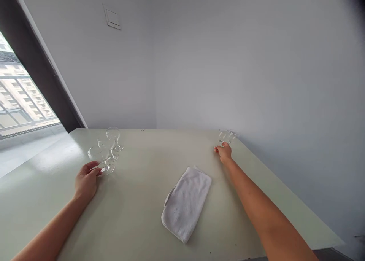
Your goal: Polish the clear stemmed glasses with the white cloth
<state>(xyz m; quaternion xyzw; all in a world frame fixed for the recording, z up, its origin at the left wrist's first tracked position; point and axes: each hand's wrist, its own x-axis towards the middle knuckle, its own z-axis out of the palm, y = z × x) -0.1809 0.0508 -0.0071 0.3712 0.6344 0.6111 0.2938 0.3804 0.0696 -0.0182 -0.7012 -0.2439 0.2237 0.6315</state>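
At the left, my left hand (87,178) has its thumb and fingers closed at the foot and lower stem of the nearest clear stemmed glass (98,153), which stands upright. Two more stemmed glasses stand just behind it in a row, a middle glass (113,157) and a far glass (113,133). On the far right, my right hand (224,151) reaches out with its fingers apart, just in front of two small clear glasses, a left one (223,134) and a right one (233,134). Its fingertips are small, and whether they touch glass is unclear.
A folded grey-white cloth (186,204) lies on the pale table (137,207) between my arms. Grey walls (199,63) meet in a corner behind the table, with a light switch (113,17) at upper left. A window (23,89) is at the left.
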